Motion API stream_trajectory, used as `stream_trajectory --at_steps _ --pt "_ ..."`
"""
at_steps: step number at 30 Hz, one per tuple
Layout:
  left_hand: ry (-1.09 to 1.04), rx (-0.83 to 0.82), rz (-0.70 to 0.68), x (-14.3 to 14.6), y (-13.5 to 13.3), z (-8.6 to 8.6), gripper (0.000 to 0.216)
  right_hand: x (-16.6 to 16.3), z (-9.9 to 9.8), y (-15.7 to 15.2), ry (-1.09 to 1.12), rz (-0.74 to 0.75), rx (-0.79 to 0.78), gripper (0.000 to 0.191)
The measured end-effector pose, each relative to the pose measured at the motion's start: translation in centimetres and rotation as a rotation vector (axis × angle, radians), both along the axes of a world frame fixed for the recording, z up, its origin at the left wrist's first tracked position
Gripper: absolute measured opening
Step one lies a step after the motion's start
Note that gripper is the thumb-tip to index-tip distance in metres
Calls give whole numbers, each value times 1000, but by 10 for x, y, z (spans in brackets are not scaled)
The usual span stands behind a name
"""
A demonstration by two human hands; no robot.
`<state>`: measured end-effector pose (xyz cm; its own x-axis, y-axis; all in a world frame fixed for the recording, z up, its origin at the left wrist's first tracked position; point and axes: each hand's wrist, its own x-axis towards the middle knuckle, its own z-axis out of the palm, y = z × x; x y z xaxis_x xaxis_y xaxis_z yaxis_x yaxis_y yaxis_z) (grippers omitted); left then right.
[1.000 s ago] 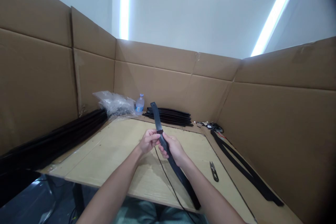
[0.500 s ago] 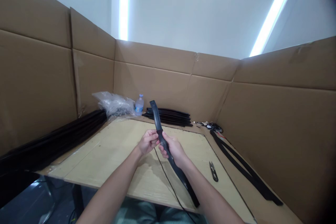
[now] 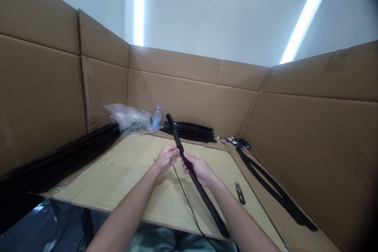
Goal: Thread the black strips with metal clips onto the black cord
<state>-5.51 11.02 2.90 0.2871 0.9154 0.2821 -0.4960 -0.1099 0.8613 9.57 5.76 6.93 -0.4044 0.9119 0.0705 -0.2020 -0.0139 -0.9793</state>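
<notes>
A long black strip (image 3: 203, 197) slants across the middle of the head view, turned with its narrow side towards me. Around its shaft, just below the upper part, my right hand (image 3: 199, 168) is closed, thumb on top. My left hand (image 3: 167, 159) pinches at the strip's left edge, its fingertips touching a small bulge there. From under those left fingers a thin black cord (image 3: 185, 195) runs down past the table edge to my lap. The fingers cover the exact spot where cord and strip meet.
Thread snips (image 3: 240, 193) lie right of my hands on the board (image 3: 118, 177). Two black strips (image 3: 274, 189) rest further right. Behind stand a stack of black strips (image 3: 191, 132), a bottle (image 3: 156, 119) and plastic bags (image 3: 130, 118). Dark lengths (image 3: 67, 153) line the left; cardboard walls (image 3: 177, 86) enclose everything.
The strip has rolled about its length: its broad glossy face showed before, and now its narrow side does. My hands stay in nearly the same place.
</notes>
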Motion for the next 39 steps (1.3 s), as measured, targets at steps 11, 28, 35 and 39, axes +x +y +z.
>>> stream_trajectory --at_steps 11,28,35,39 --pt "-38 8 0 5 2 -4 37 -10 -3 -4 -88 -149 112 37" --pt "-62 87 -152 5 -3 -6 36 -15 -10 -5 -31 -152 156 34" --pt "-50 58 -122 4 1 -11 38 -16 -10 -5 5 -121 86 36" --pt "-23 62 -102 3 -1 -7 32 -16 -11 -5 -12 -185 66 40"
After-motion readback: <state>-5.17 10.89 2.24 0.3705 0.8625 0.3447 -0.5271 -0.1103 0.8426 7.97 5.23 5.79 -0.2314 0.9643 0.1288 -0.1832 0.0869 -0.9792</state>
